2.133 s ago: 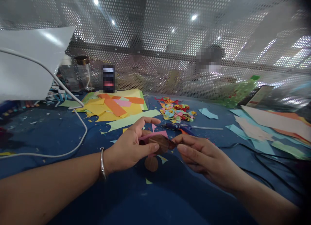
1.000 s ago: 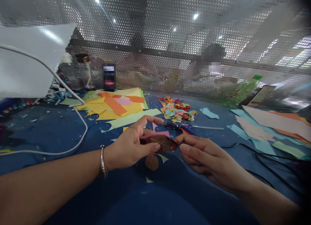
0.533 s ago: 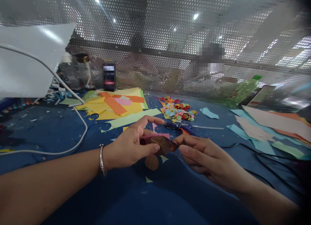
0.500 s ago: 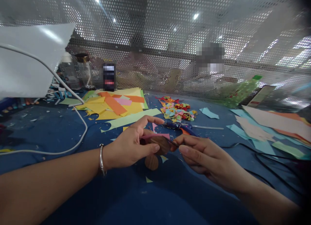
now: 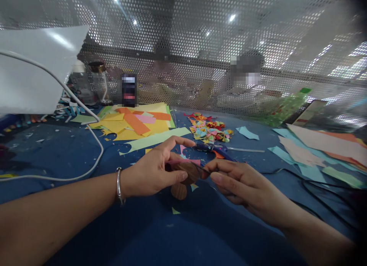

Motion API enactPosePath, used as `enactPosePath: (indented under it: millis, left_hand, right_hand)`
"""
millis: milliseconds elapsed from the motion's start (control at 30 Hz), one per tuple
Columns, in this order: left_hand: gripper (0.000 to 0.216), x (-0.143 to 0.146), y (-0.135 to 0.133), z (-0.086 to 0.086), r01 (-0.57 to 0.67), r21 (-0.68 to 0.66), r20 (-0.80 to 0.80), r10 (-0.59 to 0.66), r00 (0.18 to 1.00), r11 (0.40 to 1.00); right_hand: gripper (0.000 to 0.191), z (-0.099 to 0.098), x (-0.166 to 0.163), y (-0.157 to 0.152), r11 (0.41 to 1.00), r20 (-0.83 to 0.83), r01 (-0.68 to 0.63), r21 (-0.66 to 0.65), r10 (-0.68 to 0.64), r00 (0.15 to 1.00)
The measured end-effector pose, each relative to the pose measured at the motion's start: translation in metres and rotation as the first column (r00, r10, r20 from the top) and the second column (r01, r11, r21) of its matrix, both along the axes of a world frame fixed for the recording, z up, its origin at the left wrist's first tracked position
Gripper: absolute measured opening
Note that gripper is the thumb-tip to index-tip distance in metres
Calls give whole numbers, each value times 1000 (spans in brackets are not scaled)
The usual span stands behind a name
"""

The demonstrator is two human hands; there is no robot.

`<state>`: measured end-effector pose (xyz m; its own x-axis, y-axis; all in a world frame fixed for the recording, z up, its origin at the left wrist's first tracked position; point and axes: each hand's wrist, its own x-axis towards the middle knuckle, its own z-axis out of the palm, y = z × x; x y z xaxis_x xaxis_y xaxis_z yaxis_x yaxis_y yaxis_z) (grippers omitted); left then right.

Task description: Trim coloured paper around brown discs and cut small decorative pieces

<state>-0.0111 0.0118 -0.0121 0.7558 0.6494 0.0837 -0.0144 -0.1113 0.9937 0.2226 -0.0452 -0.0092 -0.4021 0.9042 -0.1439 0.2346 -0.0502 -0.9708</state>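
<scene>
My left hand [image 5: 164,168] is closed around a brown wood-grained piece [image 5: 189,173] and a strip of pink paper [image 5: 183,162] lying along its top; the index finger stretches out beyond them. My right hand [image 5: 233,178] pinches a thin dark tool [image 5: 200,167], its tip against the pink paper and wooden piece. The tool's exact kind is hidden by the fingers. Just below the held piece shows a round wooden part [image 5: 179,191]; whether the two are joined I cannot tell. Behind my hands lies a blue glue gun [image 5: 206,147] with an orange trigger and a clear glue stick.
Yellow paper sheets [image 5: 159,126] lie at back left, a heap of small coloured paper pieces [image 5: 210,129] at the back. Paper sheets [image 5: 338,143] and black cables [image 5: 315,183] are on the right. A white cable [image 5: 94,137] crosses the left; a perforated metal screen [image 5: 195,36] stands behind.
The wooden piece and the tool have shifted very slightly between my hands. Both hands keep their hold and almost the same place.
</scene>
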Motion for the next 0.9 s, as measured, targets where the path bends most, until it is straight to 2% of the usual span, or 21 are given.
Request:
enactPosePath:
  millis: [300,433,533,700,900]
  left_hand:
    - [58,0,1,0,37,-58,27,-35,999,998]
    - [59,0,2,-1,-16,-82,21,18,1000,996]
    - [60,1,1,-1,-51,-132,36,56,998,990]
    - [80,4,-4,-1,-18,-208,28,24,999,978]
    - [94,6,-7,-1,9,-241,13,-6,1000,971]
  right_hand:
    - [41,2,0,-1,998,124,-23,63,15,992]
    - [40,1,0,0,996,119,39,78,-48,992]
    - [36,1,-1,1,984,147,104,146,-126,981]
    - [37,1,-11,2,967,118,146,210,-173,978]
    - [32,-4,-22,4,983,111,94,156,-112,987]
